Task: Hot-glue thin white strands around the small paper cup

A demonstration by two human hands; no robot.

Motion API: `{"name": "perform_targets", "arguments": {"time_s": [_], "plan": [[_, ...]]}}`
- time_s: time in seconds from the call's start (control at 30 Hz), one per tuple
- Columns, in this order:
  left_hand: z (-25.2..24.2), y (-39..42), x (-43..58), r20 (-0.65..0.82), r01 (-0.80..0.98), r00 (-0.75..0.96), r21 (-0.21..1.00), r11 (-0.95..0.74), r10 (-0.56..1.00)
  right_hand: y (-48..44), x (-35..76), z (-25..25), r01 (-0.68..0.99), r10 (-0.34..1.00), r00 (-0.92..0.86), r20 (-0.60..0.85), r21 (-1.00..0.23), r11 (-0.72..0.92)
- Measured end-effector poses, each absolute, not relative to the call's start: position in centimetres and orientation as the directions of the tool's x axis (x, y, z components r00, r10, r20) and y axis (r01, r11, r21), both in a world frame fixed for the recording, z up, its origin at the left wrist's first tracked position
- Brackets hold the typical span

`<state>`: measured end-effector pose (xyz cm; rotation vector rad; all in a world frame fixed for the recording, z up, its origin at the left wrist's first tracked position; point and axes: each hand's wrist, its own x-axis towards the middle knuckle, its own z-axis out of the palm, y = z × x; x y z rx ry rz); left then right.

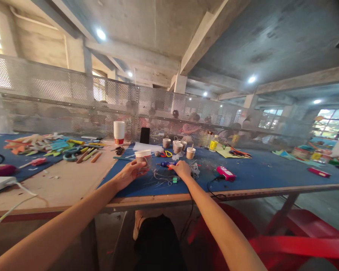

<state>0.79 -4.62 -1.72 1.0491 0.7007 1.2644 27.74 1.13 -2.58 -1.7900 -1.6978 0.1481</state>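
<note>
1. Far left, a white box (pixel 1 183) with a white cable sits near the table's front edge.
2. Coloured scraps (pixel 35 143) lie heaped behind a pale board (pixel 70 184), with several short sticks (pixel 96 157) just right of them.
3. A stack of white cups (pixel 119 130) stands at the back of the board.
4. The left hand (pixel 133 174) is closed around a paper cup (pixel 143 155), holding it upright above the blue tabletop (pixel 260 171), left of the middle.
5. A black phone (pixel 145 135) stands behind that cup, beside a white sheet (pixel 149 148).
6. The glue gun (pixel 165 164) lies just right of the cup, its tip pointing left towards it; the two are apart.
7. Tangled string (pixel 166 180) and a green bit (pixel 174 180) lie in front of the glue gun.
8. The right hand (pixel 183 170) grips the glue gun, fingers curled at its orange-red part.
9. Behind it stand small cups (pixel 166 142) and, further right, a cup with a stick (pixel 190 153).
10. Next come a yellow bottle (pixel 213 145) and a yellow sheet (pixel 227 152) at the back.
11. A pink device (pixel 226 173) with a black cord lies nearer the front.
12. Lower right, a red stool (pixel 296 244) stands below the table.
</note>
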Motion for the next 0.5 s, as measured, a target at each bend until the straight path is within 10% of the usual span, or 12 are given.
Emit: {"name": "perform_targets", "arguments": {"time_s": [0.13,0.27,0.5], "plan": [[-1.4,-4.7,1.0,0.11,-0.39,0.181,0.92,-0.031,0.977,0.1,26.4,-1.8,0.832,0.778,0.036,0.627,-0.451,0.325],[-1.4,-4.8,1.0,0.116,-0.358,0.198,0.933,-0.038,0.973,-0.9,22.6,-1.0,0.442,0.73,-0.299,0.615,-0.589,0.677],[-1.7,-4.8,0.5,0.168,-0.372,0.142,0.922,-0.104,0.976,-1.1,18.2,-1.5,0.308,0.724,-0.245,0.645,-0.656,0.689]]}}
